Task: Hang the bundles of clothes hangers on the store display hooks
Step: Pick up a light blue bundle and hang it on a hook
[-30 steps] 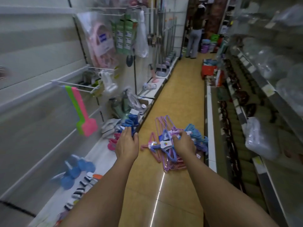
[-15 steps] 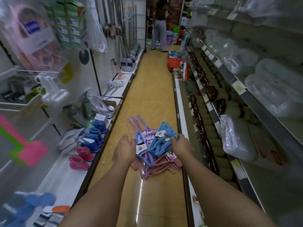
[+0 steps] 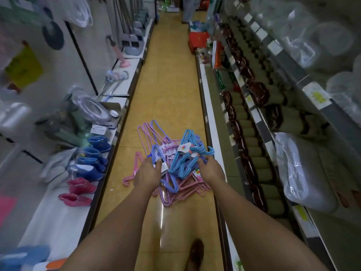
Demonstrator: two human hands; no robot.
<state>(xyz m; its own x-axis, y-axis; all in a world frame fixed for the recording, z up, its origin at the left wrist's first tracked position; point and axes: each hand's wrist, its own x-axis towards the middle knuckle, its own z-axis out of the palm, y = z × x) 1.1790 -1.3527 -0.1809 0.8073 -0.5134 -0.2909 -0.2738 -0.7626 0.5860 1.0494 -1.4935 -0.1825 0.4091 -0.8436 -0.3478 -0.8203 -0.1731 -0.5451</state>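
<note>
Reaching down over the yellow floor (image 3: 172,79) of a shop aisle, both hands were among a heap of wire clothes hangers (image 3: 175,165). The left hand (image 3: 147,176) had its fingers curled round a dark blue bundle (image 3: 170,184) at the heap's left side, close to a white paper tag. The right hand (image 3: 211,170) had its fingers bent onto the light blue bundle (image 3: 187,153) lying on top of the heap; whether it truly gripped the wires or only pressed on them could not be told. Pink and lilac hangers (image 3: 148,133) lay beneath and fanned out across the floor toward the far end of the aisle.

Each bundle carried a white card label (image 3: 183,148) with a round, many-coloured mark; any writing on it was too small to read.

Along the left ran a low white shelf (image 3: 64,218) bearing small blue boots (image 3: 91,163) and pink boots (image 3: 80,192) in a row, with a cardboard box (image 3: 111,108) farther back whose contents were blurred. Brushes and dustpans (image 3: 132,45) stood farther down that side.

On the right, tiered shelves (image 3: 261,122) held rows of dark red packets and pale rolls, with yellow price tags on the edges, unreadable. A clear plastic bag (image 3: 300,173) sat on one tier, its contents unclear. A red box (image 3: 198,41) rested on the floor far along the aisle. A brown shoe (image 3: 196,255) showed at the bottom edge of the view.
</note>
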